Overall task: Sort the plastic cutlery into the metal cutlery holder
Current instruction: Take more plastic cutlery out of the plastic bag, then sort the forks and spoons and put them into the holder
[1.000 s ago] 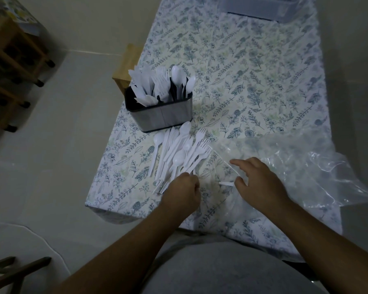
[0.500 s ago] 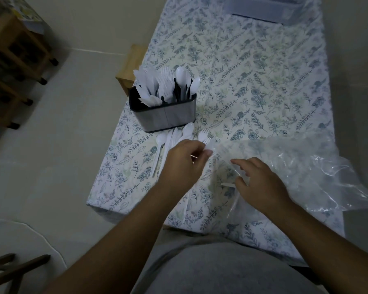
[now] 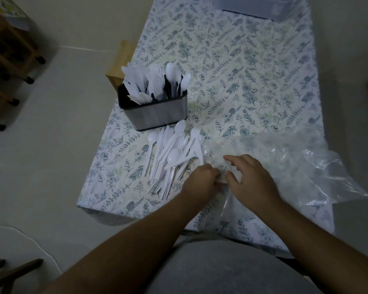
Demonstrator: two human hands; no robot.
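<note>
On the worktop, a pile of plastic cutlery is spread just before the metal cutlery holder. The left hand is curled at the clear plastic bag; its grasp cannot be told. The right hand is laid flat, fingers apart, on the bag.

**Dim room, pale floor, leafy cloth on the counter**

The light is low and greyish. A pale, smooth floor spreads left of the counter, which wears a cloth printed with blue-green leaves. A wooden rack on dark feet stands at the far left. A small light-wood block shows beside the counter's left edge. Dark wooden slats cross the lower left corner, near a thin white cord.
</note>
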